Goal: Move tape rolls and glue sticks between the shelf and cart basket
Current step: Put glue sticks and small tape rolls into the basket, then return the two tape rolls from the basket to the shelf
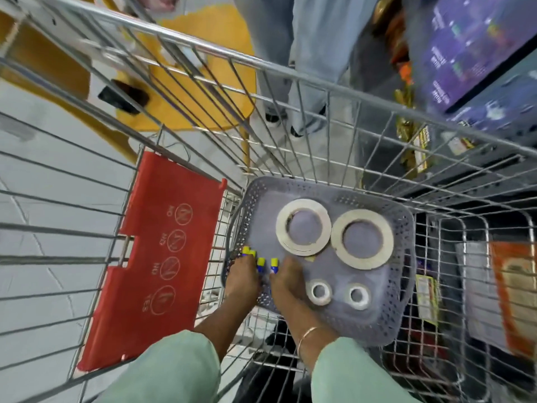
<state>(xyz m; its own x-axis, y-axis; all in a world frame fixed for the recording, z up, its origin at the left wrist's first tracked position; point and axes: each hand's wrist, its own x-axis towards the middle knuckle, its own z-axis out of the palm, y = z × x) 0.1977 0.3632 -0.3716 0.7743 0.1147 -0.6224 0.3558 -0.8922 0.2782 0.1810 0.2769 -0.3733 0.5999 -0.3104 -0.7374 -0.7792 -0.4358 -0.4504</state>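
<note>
Basket [405, 228], four tape rolls [303, 226], hands [286, 283] gripping glue sticks [261, 261]

A pale grey floor [35, 175] lies under even light, seen through the wire sides of a shopping cart [290, 74]. Beyond the cart's far rim stands a yellow chair [203, 91] with a dark object [123, 96] on its seat. Just right of the chair, a person's light trouser legs [293, 68] stand. Further right of the cart, blurred purple packages [476, 50] fill store shelving.
</note>
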